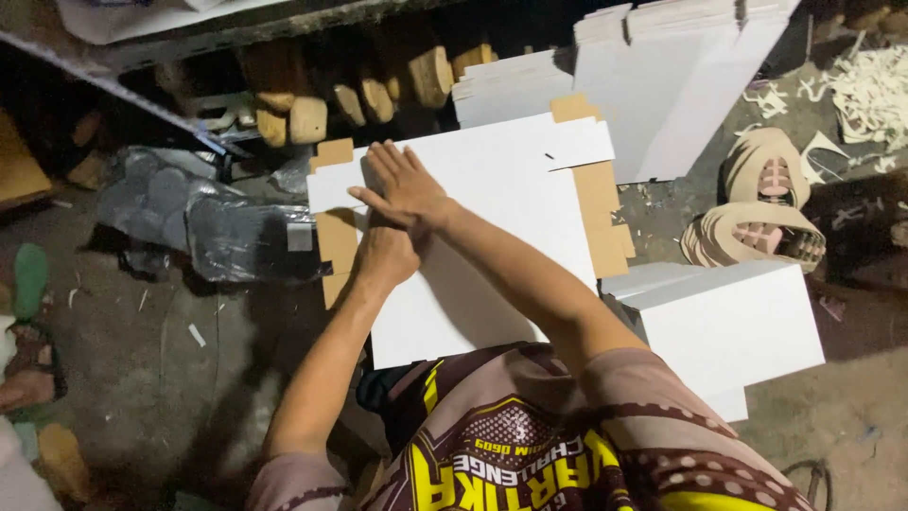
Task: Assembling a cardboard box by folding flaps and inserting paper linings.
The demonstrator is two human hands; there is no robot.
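While both hands pressed a flat white cardboard sheet, right hand fingers lay spread; left hand fingers were hidden beneath it.

Both hands, right over left, press flat white cardboard.

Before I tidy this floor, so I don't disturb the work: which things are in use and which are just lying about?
In use: flat white card sheet, right hand, left hand.
Lying about: white card stacks, folded white box, sandals, plastic-wrapped bundle.
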